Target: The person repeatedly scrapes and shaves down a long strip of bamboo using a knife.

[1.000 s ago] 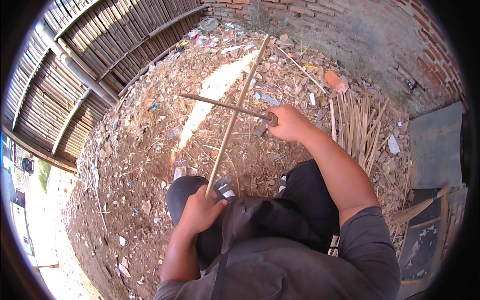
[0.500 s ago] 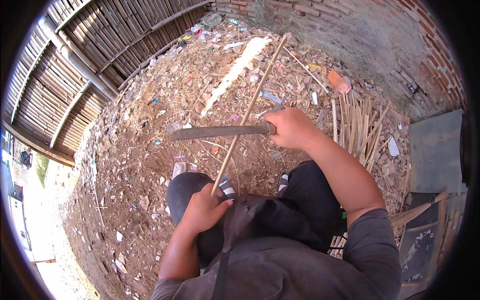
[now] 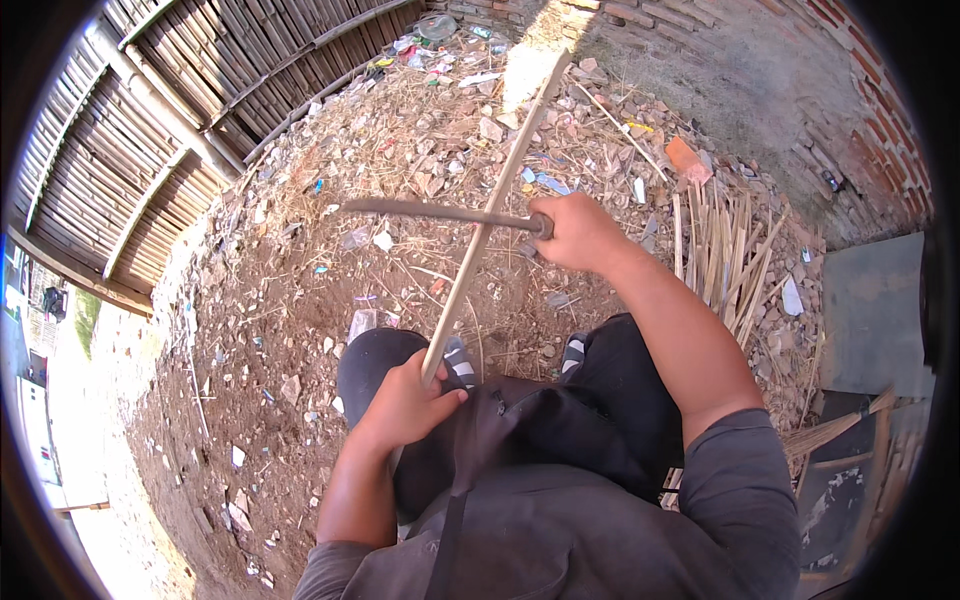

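Rubble-strewn dirt yard (image 3: 300, 300), brick wall (image 3: 800, 60); both hands (image 3: 405, 405) clamped: bamboo strip (image 3: 485, 225), blade (image 3: 430, 210)

Sleeves (image 3: 745, 480): grey, pushed up above the elbows.
Trousers (image 3: 640, 400): black.
Shoes (image 3: 460, 358): dark, white stripes.

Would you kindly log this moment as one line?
left hand: grips stick | right hand: holds blade across stick | ground: rubble, debris
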Demonstrator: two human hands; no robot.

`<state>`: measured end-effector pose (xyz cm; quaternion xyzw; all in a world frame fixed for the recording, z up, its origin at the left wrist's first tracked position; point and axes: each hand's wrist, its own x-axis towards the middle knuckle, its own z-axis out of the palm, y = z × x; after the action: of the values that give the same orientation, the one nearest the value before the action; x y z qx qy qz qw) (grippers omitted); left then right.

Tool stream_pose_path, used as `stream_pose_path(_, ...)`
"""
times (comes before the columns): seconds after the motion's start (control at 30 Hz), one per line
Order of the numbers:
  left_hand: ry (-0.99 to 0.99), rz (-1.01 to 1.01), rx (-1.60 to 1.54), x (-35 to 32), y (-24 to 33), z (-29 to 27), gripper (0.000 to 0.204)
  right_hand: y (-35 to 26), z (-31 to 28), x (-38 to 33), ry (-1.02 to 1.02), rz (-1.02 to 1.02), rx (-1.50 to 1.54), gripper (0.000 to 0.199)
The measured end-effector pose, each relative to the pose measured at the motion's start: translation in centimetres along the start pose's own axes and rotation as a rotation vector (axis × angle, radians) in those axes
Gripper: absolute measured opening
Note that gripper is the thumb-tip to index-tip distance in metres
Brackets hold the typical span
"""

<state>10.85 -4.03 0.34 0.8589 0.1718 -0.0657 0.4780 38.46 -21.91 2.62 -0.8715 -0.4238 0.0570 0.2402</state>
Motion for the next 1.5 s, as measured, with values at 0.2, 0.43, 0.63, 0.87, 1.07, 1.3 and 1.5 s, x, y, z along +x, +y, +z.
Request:
stream_pose_path(0.2,0.015,0.0,-0.109,-0.2,-1.0,-0.3,0.035,-0.9,0.0,0.1,0.143,0.047,-0.002,0.021)
stream_pose_path(0.43,-0.013,-0.008,-0.008,0.1,-0.2,-0.1,0.034,4.0,-0.3,1.5,0.088,0.145,0.173,0.018)
stream_pose_path(0.63,-0.003,-0.006,-0.067,0.0,-1.0,-0.1,0.034,1.3,-0.6,-0.3,0.136,-0.039,-0.091,0.014)
stream_pose_path(0.87,-0.012,-0.018,-0.042,0.1,0.1,0.0,0.034,6.1,-2.7,1.8,0.167,0.233,0.125,0.015)
stream_pose_path(1.07,-0.019,0.04,-0.094,0.0,-1.4,-0.2,0.034,2.5,-2.1,0.0,0.195,-0.029,-0.077,0.02)
stream_pose_path(1.3,-0.087,0.028,-0.09,0.2,-1.4,-0.3,0.034,5.9,-4.3,2.7,0.215,0.16,0.054,0.022)
stream_pose_path(1.5,-0.116,0.074,-0.1,-0.2,-1.3,-0.8,0.033,3.5,-2.8,0.6,0.238,-0.303,-0.326,0.019)
